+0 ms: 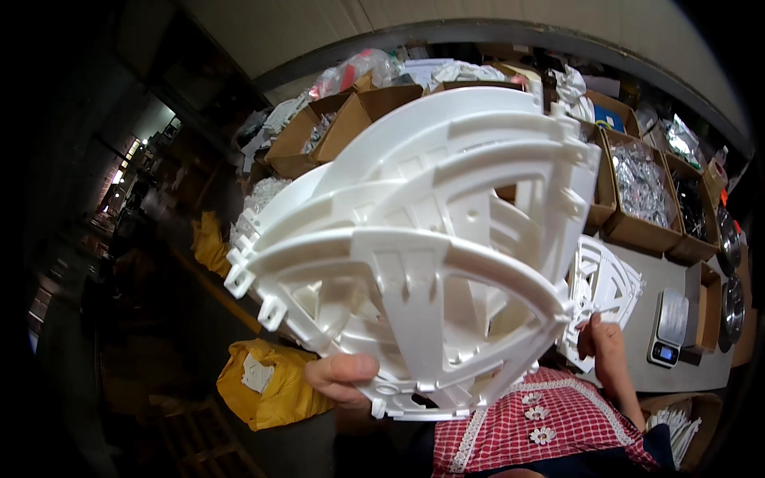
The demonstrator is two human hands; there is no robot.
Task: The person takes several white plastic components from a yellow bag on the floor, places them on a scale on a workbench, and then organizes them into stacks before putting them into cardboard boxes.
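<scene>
A big cluster of curved white plastic frames [414, 311], nested one behind another, fills the middle of the view, held up close. At its lower left corner my left hand [343, 378] is closed on it, thumb on the near face and the other fingers mostly hidden behind. My right hand [608, 350] is to the right of the cluster, its fingers curled against the edge of another white plastic frame [610, 275]. That piece has an openwork, fan-like shape and is partly covered by the cluster. Part of the right fingers is hidden.
Beyond the frames, cardboard boxes [641, 187] hold small clear-bagged parts. On the grey table [637, 378] at right stands a digital scale [672, 319] beside a small open carton [703, 303]. A yellow sack [271, 390] is on the floor at left. White strips fill a box [677, 430] at lower right.
</scene>
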